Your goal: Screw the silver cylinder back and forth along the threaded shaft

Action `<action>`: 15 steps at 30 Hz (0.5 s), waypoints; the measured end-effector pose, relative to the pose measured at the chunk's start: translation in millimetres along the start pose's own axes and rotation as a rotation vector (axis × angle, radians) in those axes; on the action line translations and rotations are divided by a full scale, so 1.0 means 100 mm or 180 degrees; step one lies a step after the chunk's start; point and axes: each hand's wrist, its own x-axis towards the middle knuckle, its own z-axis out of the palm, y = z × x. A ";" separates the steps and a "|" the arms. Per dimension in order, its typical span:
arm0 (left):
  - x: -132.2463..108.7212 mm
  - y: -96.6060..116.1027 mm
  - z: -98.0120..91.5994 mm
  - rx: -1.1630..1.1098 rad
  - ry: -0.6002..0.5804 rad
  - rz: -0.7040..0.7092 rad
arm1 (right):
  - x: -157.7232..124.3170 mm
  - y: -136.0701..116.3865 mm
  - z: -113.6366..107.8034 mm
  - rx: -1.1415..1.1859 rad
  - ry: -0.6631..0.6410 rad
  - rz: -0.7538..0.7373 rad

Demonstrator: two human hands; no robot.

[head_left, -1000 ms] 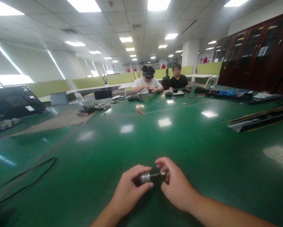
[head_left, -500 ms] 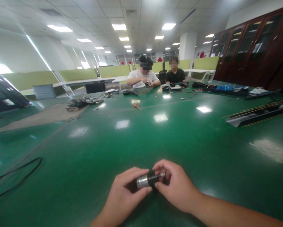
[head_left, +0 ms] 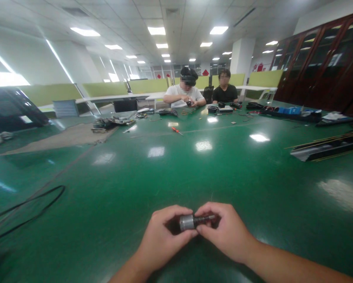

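A silver metal cylinder with a dark ribbed neck and a thin shaft (head_left: 188,223) lies nearly level between my hands, low in the middle of the head view. My left hand (head_left: 163,236) is closed on its wide silver end, with the thumb below and the fingers above. From the other side, my right hand (head_left: 229,232) has thumb and forefinger at the dark neck, gripping it. The shaft points right, into the hollow of the right hand. Both hands are just over the green tabletop (head_left: 164,179), and their fingertips almost meet.
A red screwdriver (head_left: 176,130) lies farther back. A metal channel with thin rods (head_left: 326,147) is at the right, a black cable (head_left: 43,196) at the left. Tools and parts (head_left: 111,122) lie along the far side, where two people (head_left: 183,94) sit.
The view has swung slightly left, so the scene sits farther right. My hands have drawn together, and the right thumb and forefinger have closed in on the dark neck.
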 end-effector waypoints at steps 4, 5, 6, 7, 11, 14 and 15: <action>0.01 0.02 0.00 0.0081 0.0036 0.0044 | 0.00 0.00 -0.01 0.0071 0.0004 0.0005; 0.01 0.02 0.00 0.0107 0.0043 0.0040 | 0.01 0.00 -0.01 0.0077 -0.0004 0.0010; 0.01 0.03 0.00 0.0136 0.0044 0.0032 | 0.01 0.00 -0.01 0.0082 -0.0013 0.0010; 0.01 0.03 0.01 0.0157 0.0044 0.0023 | 0.01 0.00 -0.02 0.0090 -0.0018 0.0008; -0.01 0.04 0.00 0.0110 0.0017 0.0078 | 0.01 0.02 -0.02 0.0107 -0.0064 -0.0034; -0.02 0.03 0.00 0.0045 -0.0008 0.0128 | 0.01 0.04 -0.02 0.0091 -0.0119 -0.0072; -0.02 0.02 0.00 0.0044 0.0001 0.0132 | 0.01 0.04 -0.02 0.0100 -0.0117 -0.0072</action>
